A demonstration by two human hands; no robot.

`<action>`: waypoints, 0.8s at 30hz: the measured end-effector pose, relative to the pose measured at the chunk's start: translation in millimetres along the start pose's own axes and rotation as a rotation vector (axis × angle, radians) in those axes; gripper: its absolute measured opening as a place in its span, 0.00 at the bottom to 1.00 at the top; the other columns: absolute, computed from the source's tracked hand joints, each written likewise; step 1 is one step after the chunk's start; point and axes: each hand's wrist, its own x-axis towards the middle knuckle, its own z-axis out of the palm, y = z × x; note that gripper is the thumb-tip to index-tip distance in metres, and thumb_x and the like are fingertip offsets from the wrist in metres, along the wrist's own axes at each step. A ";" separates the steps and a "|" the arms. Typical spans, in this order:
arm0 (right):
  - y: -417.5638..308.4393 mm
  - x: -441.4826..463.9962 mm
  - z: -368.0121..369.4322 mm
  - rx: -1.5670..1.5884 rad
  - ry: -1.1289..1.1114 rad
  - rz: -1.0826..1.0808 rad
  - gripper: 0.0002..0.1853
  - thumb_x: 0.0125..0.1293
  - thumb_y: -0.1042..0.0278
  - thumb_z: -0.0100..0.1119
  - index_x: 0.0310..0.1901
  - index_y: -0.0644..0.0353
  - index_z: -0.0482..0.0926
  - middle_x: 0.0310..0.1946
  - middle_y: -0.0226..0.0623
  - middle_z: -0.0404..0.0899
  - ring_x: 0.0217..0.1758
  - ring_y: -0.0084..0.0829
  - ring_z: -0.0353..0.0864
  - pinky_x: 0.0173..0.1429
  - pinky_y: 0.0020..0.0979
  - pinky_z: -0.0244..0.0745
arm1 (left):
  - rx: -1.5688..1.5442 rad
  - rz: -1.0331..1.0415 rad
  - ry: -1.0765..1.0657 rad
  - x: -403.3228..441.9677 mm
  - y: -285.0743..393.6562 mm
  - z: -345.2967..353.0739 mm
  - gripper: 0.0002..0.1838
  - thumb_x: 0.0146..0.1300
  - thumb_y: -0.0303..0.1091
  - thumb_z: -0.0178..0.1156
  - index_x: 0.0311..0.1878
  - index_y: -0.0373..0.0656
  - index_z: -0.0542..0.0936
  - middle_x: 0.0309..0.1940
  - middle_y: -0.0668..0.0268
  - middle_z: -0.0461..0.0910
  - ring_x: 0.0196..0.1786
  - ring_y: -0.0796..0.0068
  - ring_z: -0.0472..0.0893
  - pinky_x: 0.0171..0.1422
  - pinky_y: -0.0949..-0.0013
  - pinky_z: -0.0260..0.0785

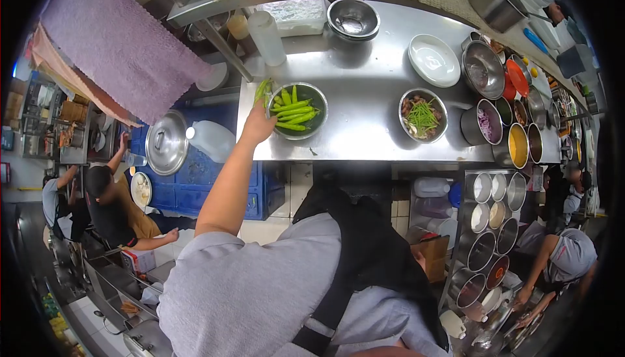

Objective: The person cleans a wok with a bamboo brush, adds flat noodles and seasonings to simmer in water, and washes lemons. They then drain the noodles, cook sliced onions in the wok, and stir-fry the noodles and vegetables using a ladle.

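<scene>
Green peppers (296,115) are lying in a metal bowl (321,104) on the steel tabletop (368,145), immediately to the right of the left hand (258,124). This hand is resting at the left side of the bowl, its back facing the camera. A few further peppers (263,89) are projecting at the bowl's left rim, just beyond the hand; its fingertips are being hidden, so one cannot tell whether the fingers are closing on these peppers or lying loosely beside them. A second hand, apparently the right hand (418,257), is showing only in part beside the black apron (374,227), to the right of the pepper bowl and on the near side of it; its opening and any contact cannot be told. The two hands are lying well apart.

To the right of the pepper bowl, a second bowl (444,111) is holding chopped greens (424,117) over darker food. Beyond the pepper bowl, a squeeze bottle (267,39) is standing slightly to the left, and nested bowls (353,20) are sitting to the right. A white dish (434,61) is lying farther right. To the left of the pepper bowl, a plastic jug (211,140) and a metal lid (167,142) are occupying a blue surface.
</scene>
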 end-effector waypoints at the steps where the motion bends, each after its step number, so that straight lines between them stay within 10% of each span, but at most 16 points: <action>1: 14.5 7.1 -4.2 0.001 -0.002 -0.001 0.08 0.63 0.78 0.51 0.44 0.64 0.77 0.29 0.32 0.78 0.28 0.25 0.76 0.34 0.27 0.72 | 0.002 0.000 0.002 -5.1 0.1 0.3 0.40 0.55 0.33 0.63 0.69 0.31 0.59 0.61 0.37 0.70 0.64 0.45 0.73 0.67 0.55 0.66; 7: 60.8 51.3 -4.8 -0.137 -0.135 -0.186 0.10 0.62 0.77 0.52 0.43 0.64 0.78 0.28 0.31 0.78 0.31 0.24 0.77 0.37 0.25 0.71 | -0.143 -0.090 -0.014 -32.1 -19.7 3.0 0.44 0.57 0.34 0.63 0.73 0.37 0.52 0.59 0.41 0.73 0.58 0.48 0.78 0.59 0.56 0.73; 9: 39.5 45.9 -6.7 0.063 -0.218 -0.157 0.11 0.63 0.75 0.51 0.47 0.62 0.76 0.27 0.32 0.77 0.30 0.24 0.77 0.33 0.26 0.71 | -0.320 -0.334 -0.085 -47.9 -9.5 5.4 0.42 0.61 0.35 0.62 0.74 0.45 0.50 0.56 0.51 0.75 0.45 0.61 0.83 0.38 0.59 0.79; 24: -32.3 20.6 -5.3 0.079 -0.215 0.061 0.12 0.67 0.77 0.45 0.51 0.55 0.71 0.26 0.37 0.77 0.16 0.29 0.72 0.18 0.30 0.66 | -0.841 -0.373 -0.160 -3.4 2.0 38.4 0.26 0.67 0.35 0.57 0.65 0.40 0.62 0.46 0.57 0.79 0.42 0.66 0.82 0.40 0.63 0.75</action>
